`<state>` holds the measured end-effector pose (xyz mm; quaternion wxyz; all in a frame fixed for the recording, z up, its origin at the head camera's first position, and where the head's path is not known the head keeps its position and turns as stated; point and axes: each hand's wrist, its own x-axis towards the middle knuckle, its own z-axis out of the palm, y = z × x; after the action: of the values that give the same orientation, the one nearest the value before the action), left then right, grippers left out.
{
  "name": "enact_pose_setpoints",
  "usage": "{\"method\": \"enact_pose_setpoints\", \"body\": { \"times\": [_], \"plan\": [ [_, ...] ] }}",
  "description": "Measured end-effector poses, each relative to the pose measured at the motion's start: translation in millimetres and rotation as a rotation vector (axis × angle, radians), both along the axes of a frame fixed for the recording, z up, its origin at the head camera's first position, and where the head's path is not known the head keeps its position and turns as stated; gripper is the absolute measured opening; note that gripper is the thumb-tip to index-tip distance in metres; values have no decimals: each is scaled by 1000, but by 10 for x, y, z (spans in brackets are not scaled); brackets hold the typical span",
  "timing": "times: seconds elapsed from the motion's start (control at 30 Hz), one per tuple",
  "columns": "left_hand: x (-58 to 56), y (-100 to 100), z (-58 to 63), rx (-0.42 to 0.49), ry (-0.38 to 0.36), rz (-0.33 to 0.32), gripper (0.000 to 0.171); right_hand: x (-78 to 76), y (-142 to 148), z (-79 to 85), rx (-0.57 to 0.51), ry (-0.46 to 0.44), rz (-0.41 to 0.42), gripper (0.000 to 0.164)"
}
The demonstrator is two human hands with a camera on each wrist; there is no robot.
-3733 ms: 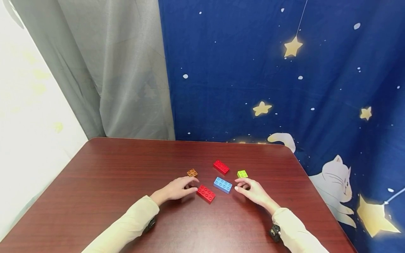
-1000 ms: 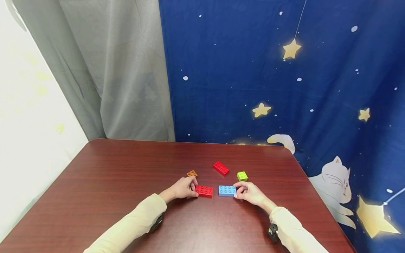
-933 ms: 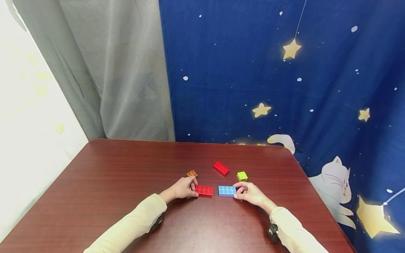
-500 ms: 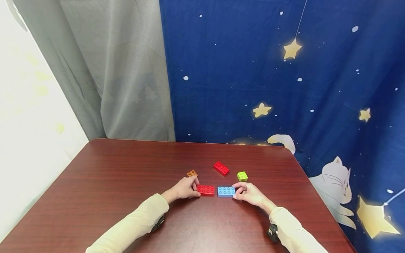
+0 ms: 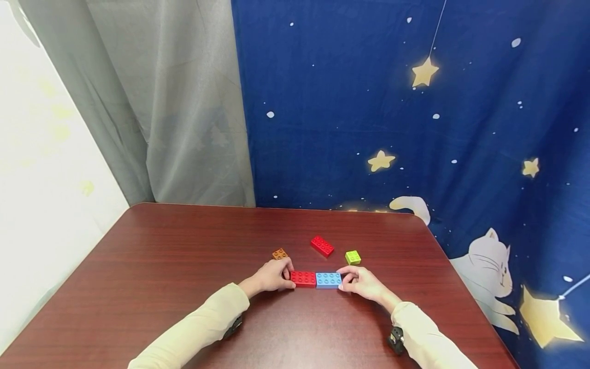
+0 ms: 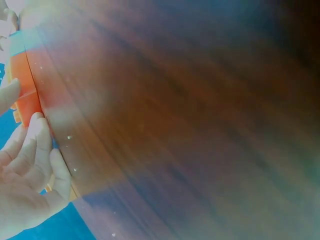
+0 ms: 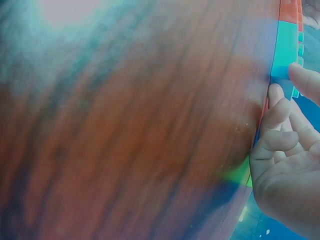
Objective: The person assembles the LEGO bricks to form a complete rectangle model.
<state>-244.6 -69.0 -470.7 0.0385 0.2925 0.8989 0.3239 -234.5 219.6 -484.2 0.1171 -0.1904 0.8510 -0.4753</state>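
While pinching the near red brick by its left end with the left hand, grips the blue brick by its right end with the right hand. Has both flat on the table, touching end to end. Faces an orange brick just past the left hand, a green brick past the right, a second red brick between.

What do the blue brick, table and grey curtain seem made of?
Blue brick: likely hard plastic, smooth; crisp edges and moulded studs suggest it.
Table: wood or wood-look laminate, semi-gloss; grain and soft glare leave it open.
Grey curtain: probably thin cloth, matte; it hangs in soft folds.
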Motion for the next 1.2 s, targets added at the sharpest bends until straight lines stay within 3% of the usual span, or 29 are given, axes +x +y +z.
{"method": "enact_pose_setpoints", "body": {
  "times": [0.17, 0.47, 0.8, 0.97, 1.2],
  "plan": [
    [7, 11, 1, -18, 9, 10, 31, 12, -6, 11, -29, 6, 13, 37],
    [9, 23, 3, -48, 8, 29, 32, 157, -98, 276, -44, -13, 23, 34],
    [15, 25, 5, -46, 10, 18, 32, 155, -89, 279, -60, -22, 29, 36],
    [5, 27, -6, -45, 4, 20, 33, 70, -28, 174, -70, -15, 33, 40],
    [2, 18, -7, -43, 17, 16, 33, -107, -9, 82, -21, 23, -89, 41]
  ]
}}
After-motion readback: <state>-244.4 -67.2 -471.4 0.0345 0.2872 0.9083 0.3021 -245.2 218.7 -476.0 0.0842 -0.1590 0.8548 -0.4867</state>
